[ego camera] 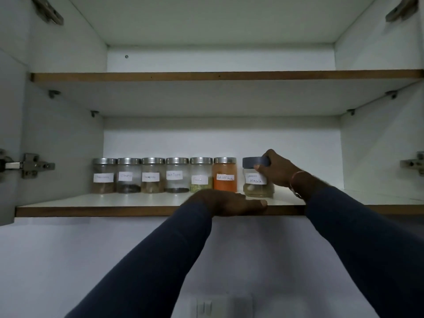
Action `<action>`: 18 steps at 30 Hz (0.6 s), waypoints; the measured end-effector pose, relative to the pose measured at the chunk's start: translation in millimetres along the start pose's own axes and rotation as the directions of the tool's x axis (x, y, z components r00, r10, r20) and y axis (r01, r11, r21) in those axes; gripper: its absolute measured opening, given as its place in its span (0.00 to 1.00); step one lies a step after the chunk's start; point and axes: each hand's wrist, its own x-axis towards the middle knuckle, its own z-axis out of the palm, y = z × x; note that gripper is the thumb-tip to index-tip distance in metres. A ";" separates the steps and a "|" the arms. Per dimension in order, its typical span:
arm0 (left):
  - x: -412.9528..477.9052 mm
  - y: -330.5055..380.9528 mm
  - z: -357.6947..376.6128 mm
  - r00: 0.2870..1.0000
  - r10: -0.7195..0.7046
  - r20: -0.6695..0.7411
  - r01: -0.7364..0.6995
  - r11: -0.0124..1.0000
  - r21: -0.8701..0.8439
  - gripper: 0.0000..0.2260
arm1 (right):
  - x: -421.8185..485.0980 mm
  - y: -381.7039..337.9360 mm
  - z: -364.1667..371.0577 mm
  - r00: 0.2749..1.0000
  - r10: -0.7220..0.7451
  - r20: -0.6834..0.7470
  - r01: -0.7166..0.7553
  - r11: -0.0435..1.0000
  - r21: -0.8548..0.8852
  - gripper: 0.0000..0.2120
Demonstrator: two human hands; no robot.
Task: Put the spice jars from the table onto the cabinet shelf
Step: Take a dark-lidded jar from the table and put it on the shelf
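Observation:
Several labelled glass spice jars with steel lids point(152, 175) stand in a row at the back of the lower cabinet shelf point(103, 201). The rightmost of them holds orange powder point(225, 174). Just right of it stands a jar with a blue lid point(255, 177), labelled "Masala", resting on the shelf. My right hand point(278, 169) grips this jar at its lid and right side. My left hand point(227, 203) lies flat, palm down, on the shelf's front edge, fingers together, holding nothing.
An upper shelf point(206, 76) sits above, with nothing on it. Both cabinet doors are swung open, with hinges at left point(29, 165) and right point(413, 162). Shelf room lies right of the blue-lidded jar. A wall switch point(204, 306) is below the cabinet.

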 end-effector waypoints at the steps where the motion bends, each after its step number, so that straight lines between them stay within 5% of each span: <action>1: 0.9 0.1 1.4 1.000 0.010 0.000 -0.010 1.000 -0.022 0.28 | 7.9 -0.7 3.2 1.000 0.013 0.001 -0.012 0.998 -0.057 0.14; 7: 15.6 -14.6 2.6 1.000 -0.012 -0.023 0.011 0.999 -0.046 0.32 | 50.4 -10.5 31.8 0.999 0.008 0.054 0.007 0.959 -0.284 0.19; 18: 24.8 -11.1 4.1 1.000 -0.021 -0.022 0.021 1.000 0.006 0.39 | 76.5 7.3 35.3 0.995 0.080 0.058 -0.055 0.935 -0.350 0.18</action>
